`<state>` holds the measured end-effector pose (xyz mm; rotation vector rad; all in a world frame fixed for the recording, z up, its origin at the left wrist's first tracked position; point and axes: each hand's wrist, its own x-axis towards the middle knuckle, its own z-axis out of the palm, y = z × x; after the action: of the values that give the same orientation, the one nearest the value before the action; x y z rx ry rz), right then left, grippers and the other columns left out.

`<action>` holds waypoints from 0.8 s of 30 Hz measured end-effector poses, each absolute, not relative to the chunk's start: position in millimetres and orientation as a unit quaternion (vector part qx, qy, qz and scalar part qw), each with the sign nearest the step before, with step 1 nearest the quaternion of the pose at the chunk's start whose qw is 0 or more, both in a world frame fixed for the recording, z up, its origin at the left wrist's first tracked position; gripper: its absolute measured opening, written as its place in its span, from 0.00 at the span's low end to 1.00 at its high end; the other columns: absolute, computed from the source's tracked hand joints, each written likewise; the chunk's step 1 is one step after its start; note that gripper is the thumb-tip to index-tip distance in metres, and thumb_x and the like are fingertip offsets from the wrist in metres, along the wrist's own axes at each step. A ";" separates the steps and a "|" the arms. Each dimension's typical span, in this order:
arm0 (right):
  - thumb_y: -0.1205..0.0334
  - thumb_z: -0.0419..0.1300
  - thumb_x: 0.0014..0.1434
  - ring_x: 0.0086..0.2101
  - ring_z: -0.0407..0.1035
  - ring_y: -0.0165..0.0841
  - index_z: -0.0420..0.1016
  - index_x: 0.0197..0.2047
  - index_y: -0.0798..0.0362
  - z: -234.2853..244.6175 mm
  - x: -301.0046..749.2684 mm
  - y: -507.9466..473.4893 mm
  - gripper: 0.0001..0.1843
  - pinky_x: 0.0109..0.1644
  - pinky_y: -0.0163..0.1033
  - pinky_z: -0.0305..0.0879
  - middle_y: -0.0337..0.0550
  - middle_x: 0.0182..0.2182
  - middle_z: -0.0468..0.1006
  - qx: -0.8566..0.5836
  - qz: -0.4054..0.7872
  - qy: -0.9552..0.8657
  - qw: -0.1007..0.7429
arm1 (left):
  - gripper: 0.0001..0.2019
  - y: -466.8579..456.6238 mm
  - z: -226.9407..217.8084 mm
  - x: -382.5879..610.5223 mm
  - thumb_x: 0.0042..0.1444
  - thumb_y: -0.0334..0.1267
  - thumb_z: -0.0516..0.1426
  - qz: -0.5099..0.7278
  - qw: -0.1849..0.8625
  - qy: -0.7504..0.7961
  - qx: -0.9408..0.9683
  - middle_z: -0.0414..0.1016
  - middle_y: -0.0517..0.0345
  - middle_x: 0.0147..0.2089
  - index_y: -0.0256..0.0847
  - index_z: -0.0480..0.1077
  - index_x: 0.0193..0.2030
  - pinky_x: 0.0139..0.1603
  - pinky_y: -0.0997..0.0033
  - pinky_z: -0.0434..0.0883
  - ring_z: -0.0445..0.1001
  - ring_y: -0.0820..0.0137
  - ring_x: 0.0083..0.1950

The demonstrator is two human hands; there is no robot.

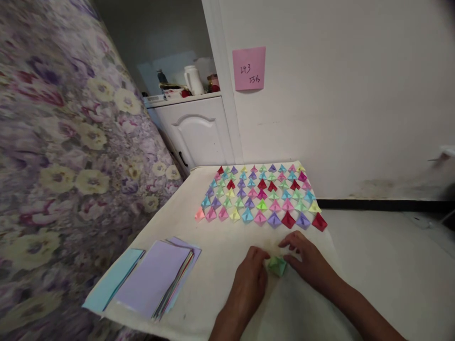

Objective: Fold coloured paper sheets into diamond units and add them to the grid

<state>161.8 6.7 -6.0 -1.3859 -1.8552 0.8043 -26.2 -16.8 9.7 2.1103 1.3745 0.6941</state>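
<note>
- Left hand (pixel 249 279): I log it at lower centre of the frame, forearm rising from the bottom edge. The back of the hand faces up, the fingers are curled, and their tips are pinched on the left edge of the green folded piece.
- Right hand (pixel 307 258): it enters from the lower right, forearm on a diagonal. The thumb is on the right side of the green folded piece and the index finger arches over its top, gripping it. The other fingers are loosely bent above the cloth.
- Green folded piece (pixel 276 266): small and paper. I see it between the two hands, lying on the table at lower centre.
- Table (pixel 220 246): covered in pale cloth.
- Stack of paper sheets (pixel 152 279): lower left, flat on the table, with a lilac sheet on top and a light blue sheet beside it. It is well apart from both hands.
- Rows of folded pieces (pixel 261 199): many colours, set in a grid at frame centre, just beyond the hands.
- Floral fabric (pixel 64 166): fills the left side.
- White cabinet (pixel 195 130): upper centre, with a white jug (pixel 194 79) on top.
- Pink note (pixel 249 68): stuck on the wall at upper centre. I cannot read its handwriting.
</note>
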 end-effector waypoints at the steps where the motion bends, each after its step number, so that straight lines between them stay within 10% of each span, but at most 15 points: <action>1: 0.70 0.53 0.46 0.35 0.65 0.33 0.69 0.37 0.50 -5.5 165.9 8.1 0.13 0.41 0.39 0.63 0.40 0.36 0.68 -0.541 0.302 -0.705 0.345 | 0.17 -16.3 10.2 -27.2 0.50 0.22 0.45 0.255 0.263 0.506 0.781 0.65 0.55 0.42 0.43 0.65 0.42 0.42 0.72 0.63 0.67 0.69 0.42; 24: 0.68 0.51 0.50 0.30 0.66 0.32 0.68 0.33 0.51 -10.0 171.4 8.2 0.08 0.36 0.38 0.61 0.39 0.30 0.70 -0.558 0.276 -0.716 0.317 | 0.08 -16.1 11.2 -21.0 0.56 0.31 0.48 0.150 0.195 0.521 0.818 0.66 0.60 0.33 0.41 0.66 0.29 0.31 0.76 0.58 0.66 0.72 0.32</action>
<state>171.4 8.2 -10.0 -1.4677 -1.8833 0.7278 -21.0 -16.1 11.2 2.2922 1.4594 0.4214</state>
